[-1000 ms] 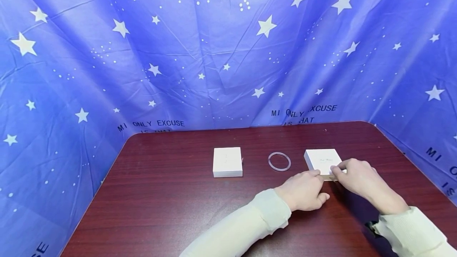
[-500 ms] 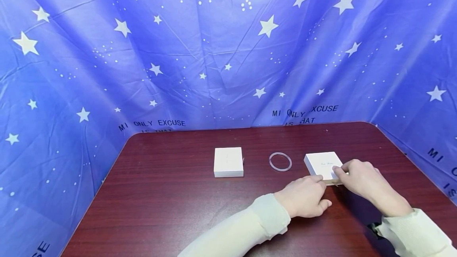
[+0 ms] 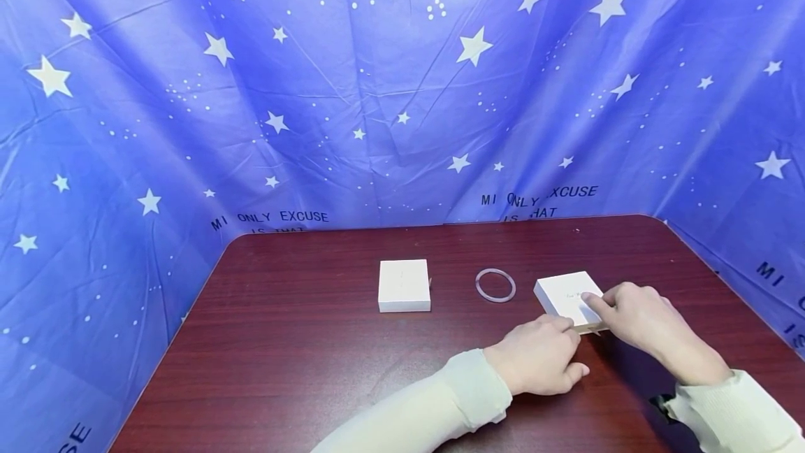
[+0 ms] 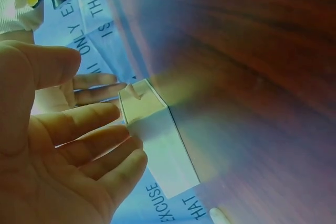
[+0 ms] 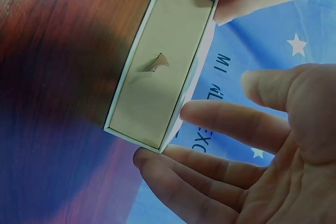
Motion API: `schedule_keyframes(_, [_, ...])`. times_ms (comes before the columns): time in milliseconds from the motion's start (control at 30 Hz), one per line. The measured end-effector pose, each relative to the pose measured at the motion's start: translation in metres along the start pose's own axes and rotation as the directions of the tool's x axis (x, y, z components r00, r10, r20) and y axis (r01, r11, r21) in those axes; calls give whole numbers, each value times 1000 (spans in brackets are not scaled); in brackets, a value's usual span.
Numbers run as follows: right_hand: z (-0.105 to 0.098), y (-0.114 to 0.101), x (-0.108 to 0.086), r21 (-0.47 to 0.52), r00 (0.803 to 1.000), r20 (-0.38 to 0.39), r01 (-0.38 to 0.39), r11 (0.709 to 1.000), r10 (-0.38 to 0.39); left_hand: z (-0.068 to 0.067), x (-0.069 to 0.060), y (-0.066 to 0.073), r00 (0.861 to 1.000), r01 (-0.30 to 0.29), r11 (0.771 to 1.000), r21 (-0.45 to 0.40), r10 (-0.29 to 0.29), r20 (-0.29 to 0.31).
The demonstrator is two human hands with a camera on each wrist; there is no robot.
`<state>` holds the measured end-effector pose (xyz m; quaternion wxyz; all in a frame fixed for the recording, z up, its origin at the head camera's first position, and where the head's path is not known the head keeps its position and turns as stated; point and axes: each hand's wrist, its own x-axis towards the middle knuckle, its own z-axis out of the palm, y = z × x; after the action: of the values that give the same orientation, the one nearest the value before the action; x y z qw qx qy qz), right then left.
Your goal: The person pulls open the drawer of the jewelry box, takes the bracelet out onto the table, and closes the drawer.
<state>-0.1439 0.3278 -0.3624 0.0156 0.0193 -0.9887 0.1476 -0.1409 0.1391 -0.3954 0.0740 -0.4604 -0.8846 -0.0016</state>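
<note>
A square white box [image 3: 568,298] with small print on its lid lies on the right of the table, turned slightly askew. Its near side is a beige drawer front [image 5: 152,72] with a small ribbon tab [image 5: 160,62], facing me. My left hand [image 3: 537,355] touches the near left corner with fairly straight fingertips, thumb held apart. At the right side, my right hand [image 3: 641,324] holds the box, one digit over the top edge and other fingers along the side. In the left wrist view the box [image 4: 165,150] appears beyond the left fingers.
To the left of the box lies a pale purple bangle [image 3: 495,286]. Farther left sits a second white box [image 3: 404,286] with a small tab on its right side. A blue star-printed curtain [image 3: 377,89] rises behind the dark red wooden table [image 3: 302,341].
The box has slid a little toward me and turned slightly, its near right part now farther forward. Both hands have moved nearer with it. The bangle and second box stay in place.
</note>
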Motion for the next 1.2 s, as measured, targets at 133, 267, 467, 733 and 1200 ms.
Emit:
schedule_keyframes(133, [-2,-1,1,6,1000,22,-11,1000,11,-1,-2,3,1000,-26,998,52,25,7])
schedule_keyframes(267, [-3,-3,1,5,999,33,-19,1000,19,-3,-4,7,998,-61,992,110,61,7])
schedule_keyframes(467, [-3,-2,2,-6,998,49,-25,1000,26,-2,-6,11,993,-113,974,194,117,-9])
schedule_keyframes(733, [-2,-4,4,-5,996,71,-51,999,51,0,-10,11,990,-130,971,199,138,-27])
schedule_keyframes(1200, [3,-4,8,23,998,55,-38,999,37,-4,-17,13,986,-165,967,195,162,31])
